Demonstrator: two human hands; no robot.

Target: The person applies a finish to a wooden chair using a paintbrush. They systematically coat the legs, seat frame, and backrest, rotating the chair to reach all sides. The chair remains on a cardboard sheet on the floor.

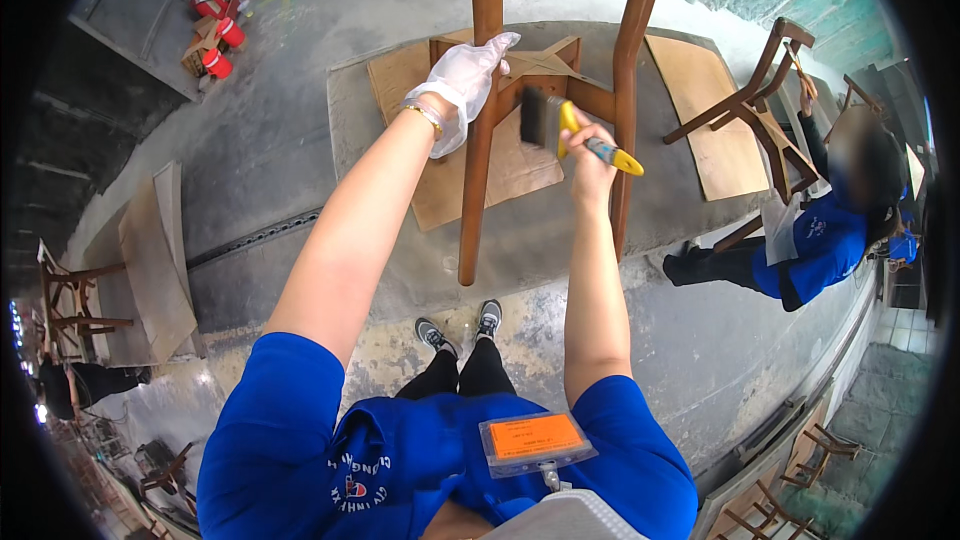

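A brown wooden chair frame (478,185) stands in front of me, its long legs running away from me and a light, bare cross brace (545,64) between the rails. My left hand (462,78), in a thin white glove, is closed round the left leg near the rail. In my bare right hand (592,155) is a wide paintbrush (536,118) with dark bristles and a yellow and grey handle. The bristles are beside the inner side of the frame, just below the rail; whether they touch the wood I cannot tell.
Under the chair lies cardboard (440,195) on a grey platform (350,140). A second cardboard sheet (705,120) is to the right, where a co-worker (825,240) in blue handles another chair frame (765,105). Red containers (217,64) stand far left; more chairs (80,300) are at the left edge.
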